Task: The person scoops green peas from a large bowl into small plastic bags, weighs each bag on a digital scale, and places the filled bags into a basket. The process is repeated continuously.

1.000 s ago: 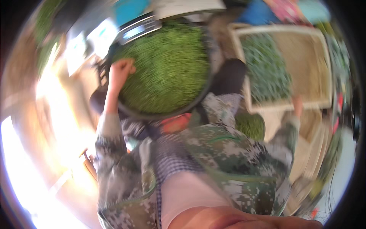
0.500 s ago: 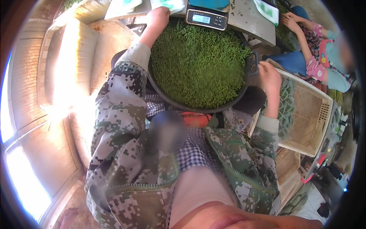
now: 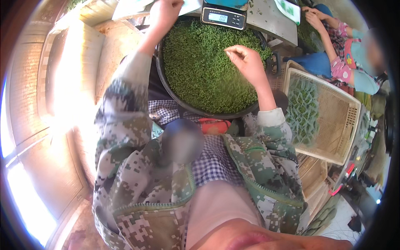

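A round black tub (image 3: pixel 158 66) full of small green berries (image 3: pixel 208 71) stands in front of me. Above the berries is my right hand (image 3: pixel 250 66), its fingers bent and drawn together with nothing seen in them. My left hand (image 3: pixel 166 16) is past the tub's far left rim, fingers curled closed beside a white plastic bag (image 3: pixel 192 6) with green print. What those fingers hold, if anything, is hidden. A digital scale (image 3: pixel 223 18) with a lit display and blue top sits on the table just beyond the tub.
The grey table (image 3: pixel 273 25) bears another white-green package (image 3: pixel 288 10). Right of the tub, a cream plastic crate (image 3: pixel 333 143) holds several stacked clear packs (image 3: pixel 303 108). At the far right, a co-worker's hands (image 3: pixel 314 17) are over more greenery. Large pale crates (image 3: pixel 75 66) stand at the left.
My right hand has moved left from beside the tub's right handle to above the berries. My left hand has shifted farther up and left, against the white bag.
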{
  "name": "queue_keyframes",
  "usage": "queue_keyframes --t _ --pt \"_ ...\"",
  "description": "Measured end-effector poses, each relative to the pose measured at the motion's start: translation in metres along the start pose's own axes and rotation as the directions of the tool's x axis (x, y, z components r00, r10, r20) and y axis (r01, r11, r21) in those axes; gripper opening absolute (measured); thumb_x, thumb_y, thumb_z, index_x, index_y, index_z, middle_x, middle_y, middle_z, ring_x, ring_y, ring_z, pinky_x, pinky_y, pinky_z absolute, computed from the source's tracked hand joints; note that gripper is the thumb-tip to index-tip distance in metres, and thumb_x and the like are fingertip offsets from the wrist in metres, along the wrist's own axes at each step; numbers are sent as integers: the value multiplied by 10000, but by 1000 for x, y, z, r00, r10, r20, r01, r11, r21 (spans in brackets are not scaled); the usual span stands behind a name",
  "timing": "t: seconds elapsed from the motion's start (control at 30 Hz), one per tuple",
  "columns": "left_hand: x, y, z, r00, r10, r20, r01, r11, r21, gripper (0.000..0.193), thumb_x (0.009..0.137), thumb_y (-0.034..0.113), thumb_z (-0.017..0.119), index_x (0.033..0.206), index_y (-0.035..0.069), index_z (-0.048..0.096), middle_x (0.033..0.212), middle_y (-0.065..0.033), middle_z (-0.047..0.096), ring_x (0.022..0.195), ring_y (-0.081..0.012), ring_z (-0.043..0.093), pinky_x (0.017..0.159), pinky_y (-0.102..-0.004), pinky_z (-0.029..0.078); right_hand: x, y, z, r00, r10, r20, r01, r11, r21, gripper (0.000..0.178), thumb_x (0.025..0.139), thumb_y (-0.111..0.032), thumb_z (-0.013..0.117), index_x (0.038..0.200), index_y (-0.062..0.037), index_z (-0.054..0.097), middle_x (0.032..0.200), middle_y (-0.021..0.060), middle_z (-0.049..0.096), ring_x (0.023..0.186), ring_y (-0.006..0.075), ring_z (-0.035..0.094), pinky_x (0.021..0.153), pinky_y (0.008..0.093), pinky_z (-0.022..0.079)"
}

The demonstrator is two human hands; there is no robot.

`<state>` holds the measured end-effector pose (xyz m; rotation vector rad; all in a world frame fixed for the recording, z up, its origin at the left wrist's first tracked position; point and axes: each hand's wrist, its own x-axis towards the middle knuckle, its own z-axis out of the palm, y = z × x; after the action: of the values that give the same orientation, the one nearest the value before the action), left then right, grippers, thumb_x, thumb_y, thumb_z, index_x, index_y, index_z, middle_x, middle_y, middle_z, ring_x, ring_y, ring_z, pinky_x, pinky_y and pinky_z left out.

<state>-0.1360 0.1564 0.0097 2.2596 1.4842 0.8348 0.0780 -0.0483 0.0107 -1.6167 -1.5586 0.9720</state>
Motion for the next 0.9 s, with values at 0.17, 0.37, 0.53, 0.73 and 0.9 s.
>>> queue_keyframes --t 0.17,0.37,0.53,0.73,0.9 --pt "-78 76 8 911 18 412 397 230 -889 139 854 119 616 971 45 607 850 -11 632 774 -106 603 665 -246 501 33 29 42 968 231 93 -164 312 936 553 859 -393 628 1243 -24 481 1113 68 586 1018 171 574 836 332 486" --pt "-101 55 41 779 -167 604 597 -95 -797 116 850 88 596 951 40 628 736 4 597 641 -82 569 559 -250 525 3 45 39 900 405 163 -148 -69 987 375 860 -309 653 1078 -35 520 748 -14 515 560 71 464 583 264 480" --pt "-120 62 63 721 -217 658 632 -185 -753 132 847 59 568 953 15 635 616 24 501 537 -78 491 501 -253 491 4 52 48 823 567 -33 -18 85 996 262 864 -335 634 919 -89 565 610 -57 386 523 62 404 541 240 438" --pt "-112 69 57 767 -324 554 547 -122 -828 185 876 75 541 1012 -3 639 625 2 515 502 -92 470 476 -252 472 7 60 41 802 595 -60 -68 191 979 323 886 -408 579 953 -93 590 693 19 560 607 141 573 653 303 486" --pt "-117 45 18 955 -266 128 264 576 -773 281 859 42 497 1099 19 643 701 10 579 546 -32 504 496 -202 471 -19 121 72 913 -100 -396 -53 933 -357 516 865 -428 583 1140 8 560 1125 176 575 1103 312 512 911 428 422"
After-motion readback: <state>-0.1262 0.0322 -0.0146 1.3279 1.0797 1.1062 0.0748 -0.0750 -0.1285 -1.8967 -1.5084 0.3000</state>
